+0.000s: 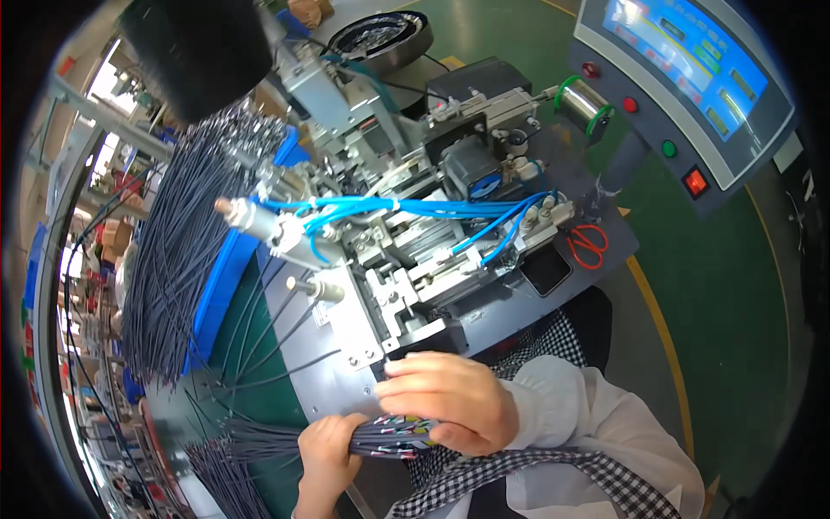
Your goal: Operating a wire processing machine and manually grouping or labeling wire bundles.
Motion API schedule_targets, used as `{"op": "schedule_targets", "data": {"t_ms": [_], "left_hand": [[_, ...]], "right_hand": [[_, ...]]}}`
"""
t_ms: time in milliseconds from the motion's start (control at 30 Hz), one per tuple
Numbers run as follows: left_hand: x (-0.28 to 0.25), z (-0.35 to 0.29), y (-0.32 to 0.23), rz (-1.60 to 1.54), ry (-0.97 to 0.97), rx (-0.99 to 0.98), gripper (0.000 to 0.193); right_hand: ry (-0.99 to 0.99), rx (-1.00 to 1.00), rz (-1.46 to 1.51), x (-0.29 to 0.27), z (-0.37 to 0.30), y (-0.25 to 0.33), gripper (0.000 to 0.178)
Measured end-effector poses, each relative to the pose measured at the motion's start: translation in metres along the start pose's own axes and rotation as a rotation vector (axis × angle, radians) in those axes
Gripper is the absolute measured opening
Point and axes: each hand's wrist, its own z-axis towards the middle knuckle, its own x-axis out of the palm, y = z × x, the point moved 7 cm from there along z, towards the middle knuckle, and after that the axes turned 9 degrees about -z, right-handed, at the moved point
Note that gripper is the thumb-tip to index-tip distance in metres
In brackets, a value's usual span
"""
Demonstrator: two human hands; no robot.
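My left hand (327, 448) is closed around a bundle of thin dark grey cables (268, 439). Their stripped ends, with small coloured wires, stick out on the right side of that fist. Over these ends is my right hand (454, 400), fingers stretched out and thumb lower down beside the wires. Whether its palm touches the wire ends cannot be seen. Just beyond my right fingertips stands the front of a metal bench machine (415, 285) with blue air tubes (432, 209). More loose cables (229, 484) lie by my left forearm.
A large heap of grey cables (173, 233) rests in a blue bin (216, 298) at the left. Red-handled scissors (588, 246) lie beside a dark phone-like slab (547, 270). A wire spool (585, 108) and a control panel with a screen (692, 60) stand at the far right.
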Motion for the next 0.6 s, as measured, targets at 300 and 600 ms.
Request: {"op": "schedule_targets", "data": {"t_ms": [300,600], "left_hand": [[0.016,0.022,-0.019,-0.156,0.056,0.068,0.029],[0.01,0.028,-0.023,-0.424,0.021,0.021,0.031]], "right_hand": [[0.021,0.115,0.147,0.026,-0.004,-0.003,0.06],[-0.247,0.305,0.301,0.023,-0.02,-0.007,0.053]]}}
